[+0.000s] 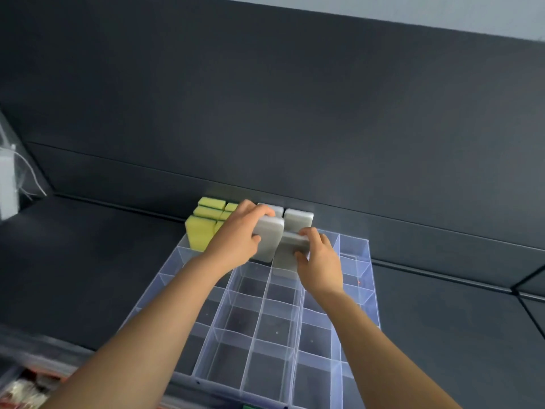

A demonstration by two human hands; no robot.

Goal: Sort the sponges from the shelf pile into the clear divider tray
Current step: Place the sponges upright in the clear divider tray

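The clear divider tray lies on a dark shelf, its grid of compartments running toward me. Several yellow sponges stand on edge in its far left cells. White sponges stand on edge at the far middle. My left hand grips one upright white sponge by its top edge. Just to its right, my right hand holds another white sponge, set lower in a far-row cell. The two held sponges sit side by side, nearly touching.
A dark back wall rises directly behind the tray. Clear packaging and a white object hang at the far left. A blurred bin with red and white items sits at the lower left. The near tray cells hold nothing.
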